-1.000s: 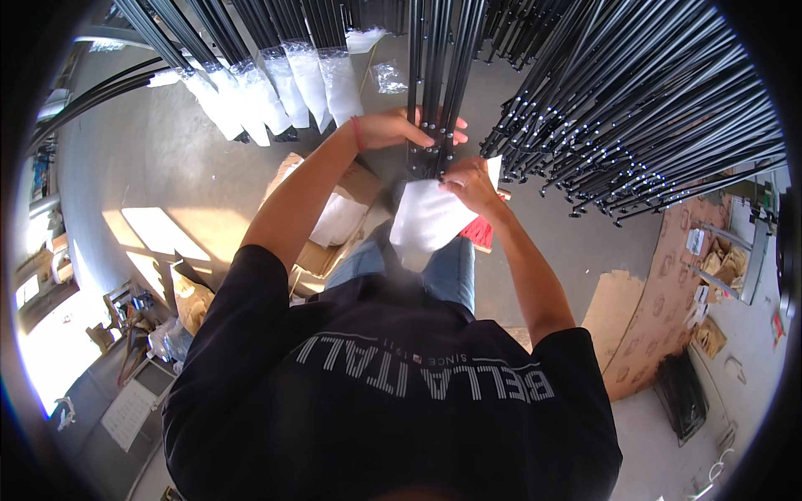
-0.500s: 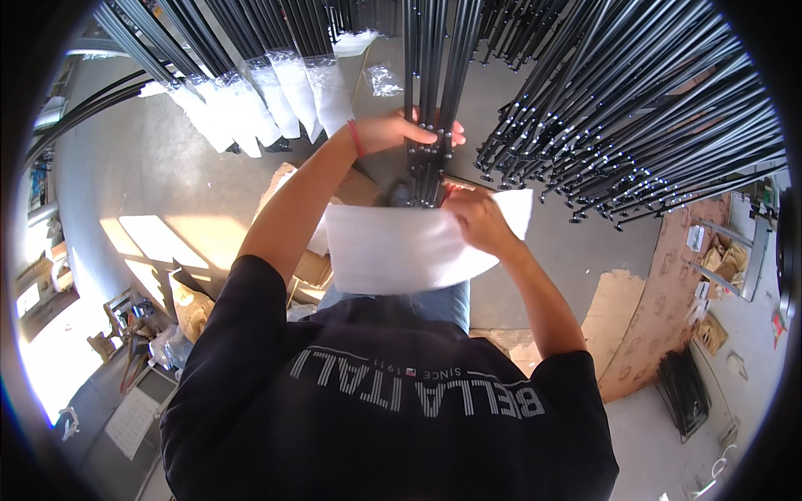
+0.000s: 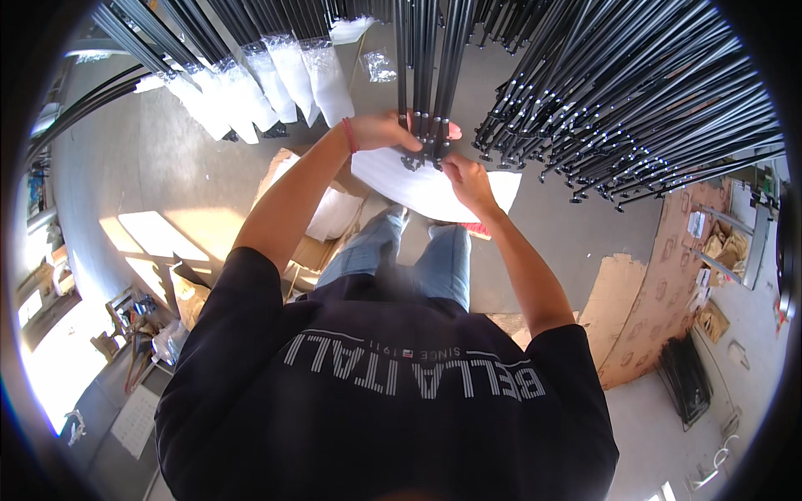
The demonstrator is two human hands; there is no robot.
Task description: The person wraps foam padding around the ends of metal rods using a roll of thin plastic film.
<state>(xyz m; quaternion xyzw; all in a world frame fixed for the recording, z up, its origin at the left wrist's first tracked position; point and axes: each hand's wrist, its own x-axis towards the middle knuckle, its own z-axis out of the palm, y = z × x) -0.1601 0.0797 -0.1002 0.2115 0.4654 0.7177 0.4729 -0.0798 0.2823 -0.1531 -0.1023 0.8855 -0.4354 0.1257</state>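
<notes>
A bundle of black metal rods (image 3: 424, 71) comes down from the top middle, with silvery dots near its lower ends. My left hand (image 3: 388, 132) is wrapped round it just above those ends, some fingers showing on the far side. A thin white sheet (image 3: 409, 179), perhaps foam, spreads behind and below the rod ends. My right hand (image 3: 469, 182) is closed at the sheet's upper edge, its fingertips against the right side of the rod ends. Just what lies between its fingertips is partly hidden.
Left stand black rods with white-wrapped ends (image 3: 330, 79); a clear plastic scrap (image 3: 380, 67) lies beside them. Many bare black rods (image 3: 610, 108) crowd the right. An open cardboard box (image 3: 292, 225) sits left of my legs; flat cardboard (image 3: 618, 288) lies right.
The white sheet has moved up and away from me, from over my legs to behind the rod ends. My right hand has risen with it; the left keeps its hold on the rods.
</notes>
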